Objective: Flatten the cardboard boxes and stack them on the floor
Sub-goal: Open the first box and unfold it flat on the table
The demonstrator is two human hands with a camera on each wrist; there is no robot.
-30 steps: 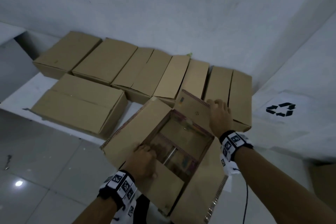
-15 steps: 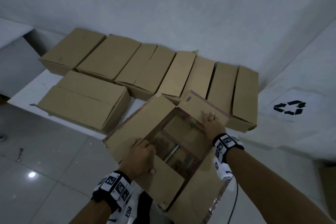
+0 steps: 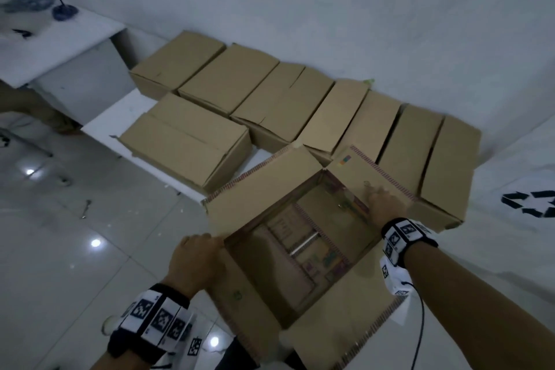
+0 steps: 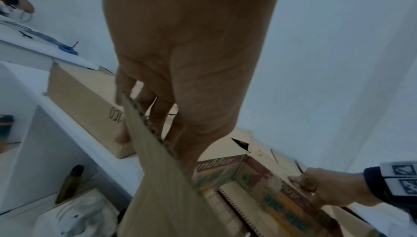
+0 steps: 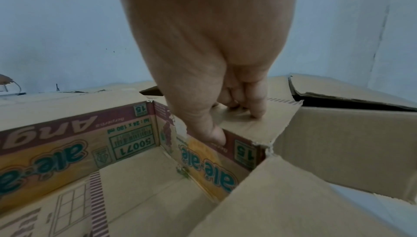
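Nearest in the head view, marker bands around both wrists. Just beyond, left grip clamped on the edge of the left flap of the open box: in the left wrist view, fingers curled over the far face of that flap and thumb on the near face, pinching the cardboard between them. Open box up in front of the body, all four flaps splayed outward, mouth upward, coloured print on the inner walls; cannot tell whether its far corner rests on the bench or hangs just above it. Across the opening, right grip on the far flap: in the right wrist view, thumb hooked down inside against the printed wall and fingers curled onto the top of the flap, nipping the fold between them. To the left and below, glossy tiled floor with spots of reflected light. Past the open box, one closed box on the low white bench, and behind it a row of closed boxes side by side against the wall, several with top flaps slightly ajar. At right, a black recycling mark on a white surface. Far left, a second white bench top with blue smears.
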